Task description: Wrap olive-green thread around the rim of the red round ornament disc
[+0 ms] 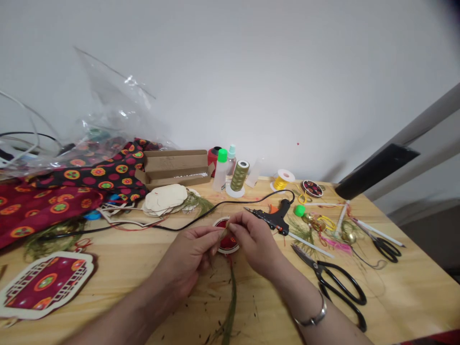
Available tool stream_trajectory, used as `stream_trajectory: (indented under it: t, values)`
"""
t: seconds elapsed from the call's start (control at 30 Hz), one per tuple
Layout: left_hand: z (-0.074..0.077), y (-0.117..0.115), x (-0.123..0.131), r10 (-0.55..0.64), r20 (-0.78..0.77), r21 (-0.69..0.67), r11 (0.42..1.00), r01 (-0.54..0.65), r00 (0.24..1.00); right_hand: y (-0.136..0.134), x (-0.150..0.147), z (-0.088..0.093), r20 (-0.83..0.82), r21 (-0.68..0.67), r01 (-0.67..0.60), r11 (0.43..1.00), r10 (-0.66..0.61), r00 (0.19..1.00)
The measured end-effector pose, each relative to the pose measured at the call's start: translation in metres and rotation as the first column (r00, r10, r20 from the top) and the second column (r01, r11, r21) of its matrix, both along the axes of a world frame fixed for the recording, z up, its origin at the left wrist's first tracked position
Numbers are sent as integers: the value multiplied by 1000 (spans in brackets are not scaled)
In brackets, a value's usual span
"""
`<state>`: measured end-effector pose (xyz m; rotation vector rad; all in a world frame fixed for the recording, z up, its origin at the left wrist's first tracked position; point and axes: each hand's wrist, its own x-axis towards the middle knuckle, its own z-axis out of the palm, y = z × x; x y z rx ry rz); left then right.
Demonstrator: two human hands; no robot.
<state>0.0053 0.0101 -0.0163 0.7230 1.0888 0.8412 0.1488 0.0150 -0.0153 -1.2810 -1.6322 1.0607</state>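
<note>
My left hand [192, 251] and my right hand [253, 239] meet over a small round ornament [232, 245] with a dark red patterned centre and a pale rim. Both hands are closed in a pinch, thumbs against fingers. Something thin and greenish seems to run between the fingertips, too small and blurred to name. Part of the ornament is covered by my fingers. Below it, a red cord leads to a green thread tassel [232, 297] lying toward me on the wooden table [266, 306]. A metal bracelet circles my right wrist.
A black glue gun [276, 218] with a glue stick lies right of my hands, its cable crossing behind them. Large black-handled scissors [319, 270] rest nearby; smaller scissors [384, 247] lie farther right. A green thread spool [239, 176] and bottles stand behind. A lantern-shaped ornament [46, 285] lies left.
</note>
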Motion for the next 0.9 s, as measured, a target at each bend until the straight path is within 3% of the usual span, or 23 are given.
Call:
stream_trajectory:
  t: [0.1, 0.2, 0.33, 0.53, 0.67, 0.77, 0.9]
  values:
    - [0, 0, 0, 2, 2, 27, 1000, -2, 1000, 0, -5, 1, -355, -297, -92, 950, -20, 935]
    - [1, -1, 0, -7, -13, 24, 1000, 7, 1000, 0, -6, 3, -492, -388, -194, 901, -24, 870]
    - [3, -2, -1, -14, -35, 17, 1000, 14, 999, 0, -2, 7, -420, -328, -122, 937, -29, 907]
    - [2, 1, 0, -9, -60, 25, 1000, 11, 998, -1, 7, 11, -129, -67, -151, 986, 141, 982]
    - [2, -1, -1, -21, -62, 27, 999, 22, 998, -2, 6, 7, -33, 57, -99, 993, 101, 994]
    - [5, -3, 0, -34, -39, 31, 999, 35, 999, -1, 2, 5, -131, -18, -42, 999, 39, 991]
    - [10, -3, 2, -31, -27, 16, 999, 32, 999, 1, -5, 4, -314, -230, -16, 973, -58, 948]
